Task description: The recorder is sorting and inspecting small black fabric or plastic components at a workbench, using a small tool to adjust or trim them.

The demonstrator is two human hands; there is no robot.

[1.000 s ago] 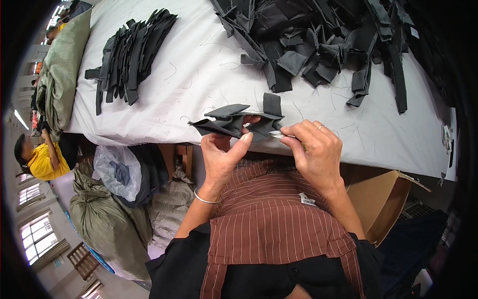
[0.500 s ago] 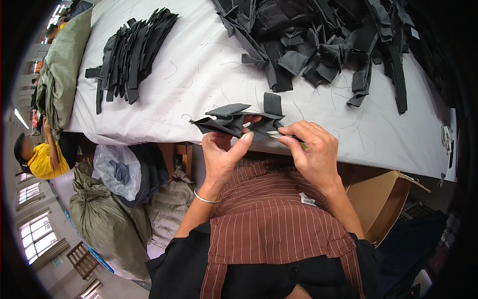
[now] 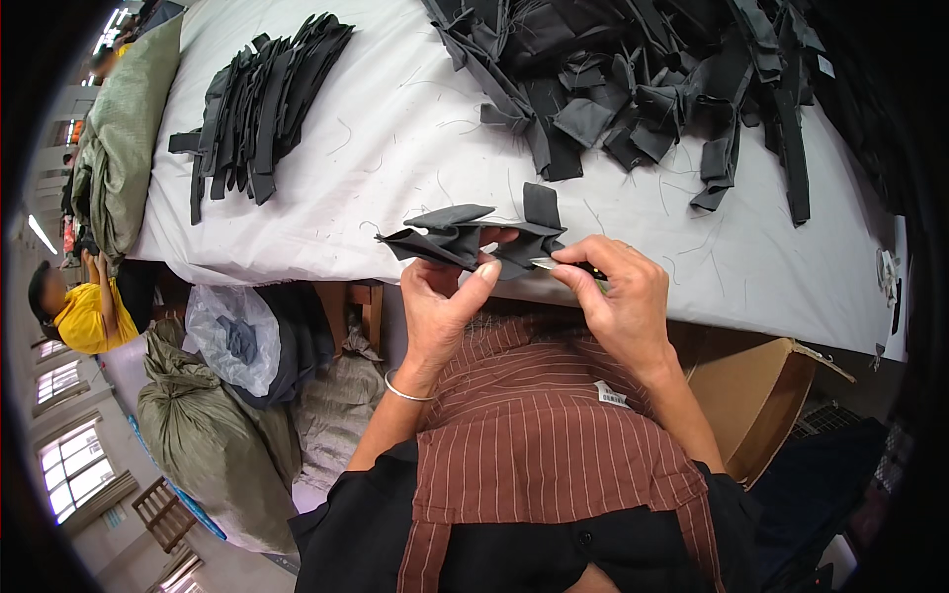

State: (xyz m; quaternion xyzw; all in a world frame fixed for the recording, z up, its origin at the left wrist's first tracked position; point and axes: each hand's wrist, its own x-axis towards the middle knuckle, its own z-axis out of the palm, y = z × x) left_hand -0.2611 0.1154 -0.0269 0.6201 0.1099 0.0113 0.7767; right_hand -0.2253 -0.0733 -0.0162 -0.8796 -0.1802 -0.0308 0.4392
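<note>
My left hand (image 3: 445, 304) pinches a folded dark grey fabric piece (image 3: 443, 237) at the table's near edge, thumb on the near side. One end of the cloth (image 3: 541, 205) stands up to the right. In my right hand (image 3: 623, 296) is a small pair of thread snips, its silver tip (image 3: 543, 263) pointing left against the cloth. The fingers cover most of the snips' body. Beyond my hands lies a loose heap of dark fabric pieces (image 3: 633, 109) with stray threads. A neat row of dark strips (image 3: 262, 119) lies at the far left.
White cloth (image 3: 395, 148) covers the table. An open cardboard box (image 3: 756, 395) stands below its right edge. Stuffed green sacks (image 3: 208, 425) and a clear plastic bag (image 3: 234, 336) are on the left. A person in yellow (image 3: 94, 314) is farther off.
The snips' tip has shifted slightly in my right hand, which has tilted a little. My left hand and the fabric piece have hardly moved.
</note>
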